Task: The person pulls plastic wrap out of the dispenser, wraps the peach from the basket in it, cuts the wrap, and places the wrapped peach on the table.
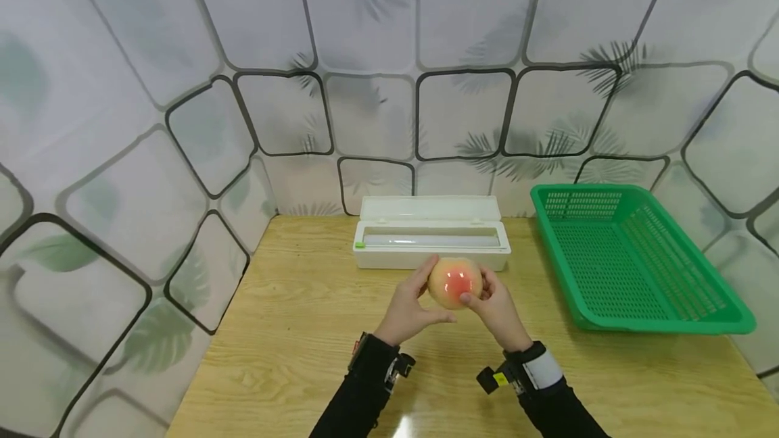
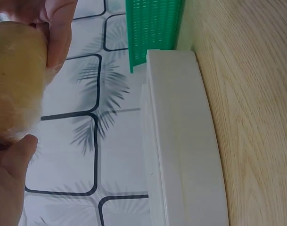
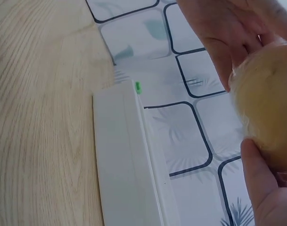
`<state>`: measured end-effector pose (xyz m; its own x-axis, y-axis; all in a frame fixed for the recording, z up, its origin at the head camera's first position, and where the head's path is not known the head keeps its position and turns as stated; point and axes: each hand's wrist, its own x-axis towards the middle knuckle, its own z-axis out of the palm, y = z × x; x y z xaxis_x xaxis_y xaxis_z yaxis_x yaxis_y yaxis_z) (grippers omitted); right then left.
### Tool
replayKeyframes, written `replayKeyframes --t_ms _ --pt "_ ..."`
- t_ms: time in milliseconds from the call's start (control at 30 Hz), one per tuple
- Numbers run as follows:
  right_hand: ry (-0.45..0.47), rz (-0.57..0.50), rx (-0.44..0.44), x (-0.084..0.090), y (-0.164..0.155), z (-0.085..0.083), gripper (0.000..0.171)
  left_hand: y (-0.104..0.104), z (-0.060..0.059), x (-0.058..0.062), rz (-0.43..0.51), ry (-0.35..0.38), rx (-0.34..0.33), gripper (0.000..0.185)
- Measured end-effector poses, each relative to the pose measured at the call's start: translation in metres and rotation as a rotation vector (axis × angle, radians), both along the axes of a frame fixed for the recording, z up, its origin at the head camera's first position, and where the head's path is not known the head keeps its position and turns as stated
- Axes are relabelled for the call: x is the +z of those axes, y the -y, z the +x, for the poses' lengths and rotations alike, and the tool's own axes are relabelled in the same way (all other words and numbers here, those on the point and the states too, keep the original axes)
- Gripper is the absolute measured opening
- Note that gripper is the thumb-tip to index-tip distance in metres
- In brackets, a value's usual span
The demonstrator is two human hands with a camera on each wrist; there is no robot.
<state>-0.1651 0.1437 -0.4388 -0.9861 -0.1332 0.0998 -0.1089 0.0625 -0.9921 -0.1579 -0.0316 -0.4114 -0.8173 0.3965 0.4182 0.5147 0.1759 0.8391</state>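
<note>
A round yellow fruit with a red blush [image 1: 455,282], like a peach or an apple, is held up in front of the white box. Clear film covers it, with loose edges showing in the right wrist view [image 3: 270,103]. My right hand [image 1: 500,313] grips its right side, thumb on the near face and fingers curled behind. On the other side, my left hand [image 1: 409,309] rests its fairly straight fingers against the fruit, its thumb spread away below. Just behind stands the white film dispenser [image 1: 432,260], lid raised, a roll visible inside.
A green plastic basket [image 1: 657,324] with perforated walls stands at the right of the wooden table [image 1: 292,330]. Patterned cloth [image 1: 371,113] hangs behind and along the sides. The dispenser carries a small green tab [image 1: 360,245] on its left end.
</note>
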Motion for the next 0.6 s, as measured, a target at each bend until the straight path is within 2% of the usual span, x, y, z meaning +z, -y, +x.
replayKeyframes --t_ms 200,400,467,600 --pt "-0.044 -0.013 0.044 -0.003 0.0 0.001 0.056 0.002 -0.001 0.001 -0.006 0.096 -0.001 0.082" --pt "-0.16 0.052 0.141 -0.012 0.0 0.0 0.041 0.004 -0.001 -0.004 0.11 0.211 0.034 0.076" --pt "-0.181 0.062 0.148 -0.015 0.001 0.0 0.046 0.004 0.0 -0.007 0.132 0.214 0.045 0.074" --pt "-0.225 0.036 0.108 -0.016 0.006 0.0 0.057 0.0 0.001 -0.011 0.162 0.221 0.053 0.073"
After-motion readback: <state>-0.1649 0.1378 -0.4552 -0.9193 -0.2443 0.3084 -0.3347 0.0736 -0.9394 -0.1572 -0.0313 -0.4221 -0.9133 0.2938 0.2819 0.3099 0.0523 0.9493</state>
